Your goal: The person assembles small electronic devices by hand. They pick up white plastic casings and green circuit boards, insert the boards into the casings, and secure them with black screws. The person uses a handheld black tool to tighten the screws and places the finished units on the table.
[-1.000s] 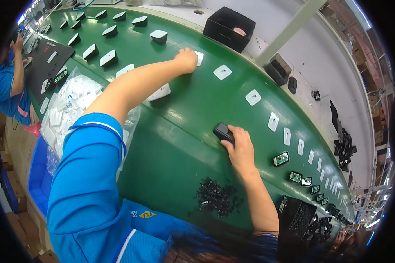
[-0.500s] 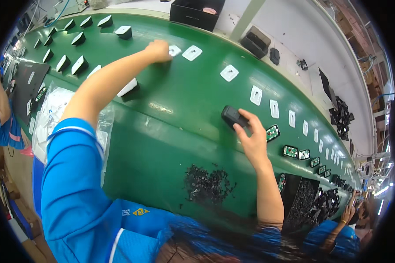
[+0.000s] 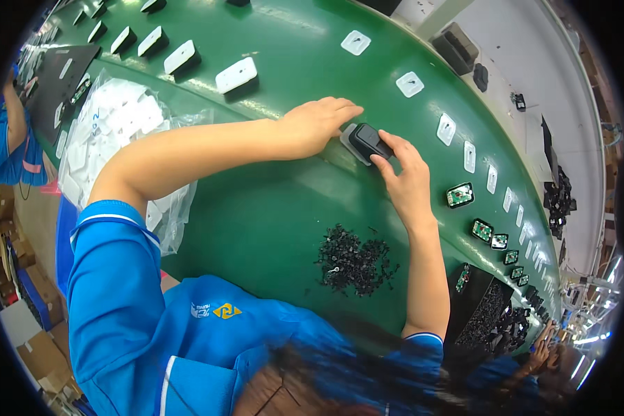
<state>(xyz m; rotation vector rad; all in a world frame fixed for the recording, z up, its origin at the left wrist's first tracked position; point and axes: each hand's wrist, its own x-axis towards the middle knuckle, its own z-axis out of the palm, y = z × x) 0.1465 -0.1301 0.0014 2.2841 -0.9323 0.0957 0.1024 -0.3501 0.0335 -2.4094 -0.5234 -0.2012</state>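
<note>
A black plastic housing (image 3: pixel 369 141) is pinched between the thumb and fingers of my right hand (image 3: pixel 405 170), just above the green belt. Against its left side lies a pale, translucent plastic cover (image 3: pixel 349 143), partly hidden behind the housing. My left hand (image 3: pixel 315 127) reaches across to the cover, its thumb at the cover's upper edge and its fingers stretched past it. Similar pale covers (image 3: pixel 410 84) lie in a row farther along the belt. Below my hands is a pile of small black parts (image 3: pixel 353 260).
White-topped black units (image 3: pixel 236 75) stand at the upper left. A clear bag of white covers (image 3: pixel 111 114) lies by my left arm. Open housings with green circuit boards (image 3: pixel 460 195) line the right side. Black bins (image 3: pixel 455 50) stand beyond the belt; other people work at both sides.
My left hand has come back from the far row with a pale cover, bringing it against the black housing in my right hand. The view has shifted, and the row has one cover fewer.
</note>
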